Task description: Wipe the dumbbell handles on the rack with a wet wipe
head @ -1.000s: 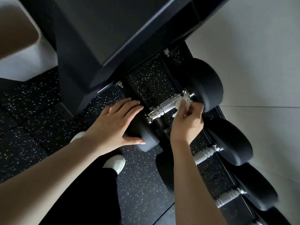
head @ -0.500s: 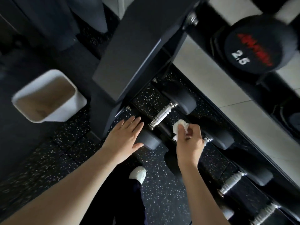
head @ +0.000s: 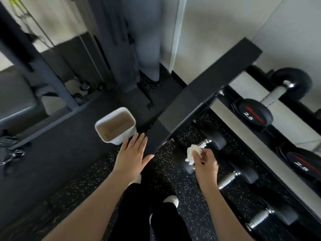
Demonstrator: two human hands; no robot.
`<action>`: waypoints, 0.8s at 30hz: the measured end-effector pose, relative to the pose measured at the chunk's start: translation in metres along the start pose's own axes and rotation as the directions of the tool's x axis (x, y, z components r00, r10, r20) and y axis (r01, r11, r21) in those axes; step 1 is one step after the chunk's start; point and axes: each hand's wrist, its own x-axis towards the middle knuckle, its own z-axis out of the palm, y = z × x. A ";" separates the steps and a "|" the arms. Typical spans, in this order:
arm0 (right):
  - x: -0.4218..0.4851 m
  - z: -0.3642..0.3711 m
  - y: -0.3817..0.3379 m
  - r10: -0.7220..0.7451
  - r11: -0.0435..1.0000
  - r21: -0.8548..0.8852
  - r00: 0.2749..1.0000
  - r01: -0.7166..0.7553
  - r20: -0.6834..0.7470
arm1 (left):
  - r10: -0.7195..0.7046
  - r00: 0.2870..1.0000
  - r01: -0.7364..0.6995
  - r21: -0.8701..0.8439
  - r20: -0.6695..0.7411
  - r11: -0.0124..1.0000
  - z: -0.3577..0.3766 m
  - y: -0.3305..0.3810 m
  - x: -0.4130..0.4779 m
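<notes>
My right hand (head: pixel 205 163) pinches a crumpled white wet wipe (head: pixel 193 152) in the air, just in front of the lowest rack row. Black dumbbells with knurled silver handles lie in that row: one handle (head: pixel 205 143) shows just behind the wipe, another handle (head: pixel 227 180) to the right of my wrist, a third handle (head: pixel 258 219) lower right. My left hand (head: pixel 132 153) hovers open with fingers spread, near the rack's dark slanted end post (head: pixel 199 101), touching nothing. Two 2.5 dumbbells (head: pixel 254 116) sit on the upper shelf at right.
A white bin (head: pixel 129 132) with a brown inside stands on the speckled black floor just beyond my left hand. Dark machine frames and a bench fill the left and back. My white shoes (head: pixel 171 200) and dark trousers are below. A pale wall runs behind the rack.
My right hand has lifted the wipe off the dumbbell handle and pulled back. My left hand has left the dumbbell's head and now hovers. The view has risen and widened, showing the bin and upper shelf.
</notes>
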 end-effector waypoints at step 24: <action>-0.017 0.315 -0.205 0.196 0.980 -0.090 0.949 -0.179 0.248 | -0.094 0.994 0.095 -0.021 0.056 0.995 -0.101 -0.310 0.009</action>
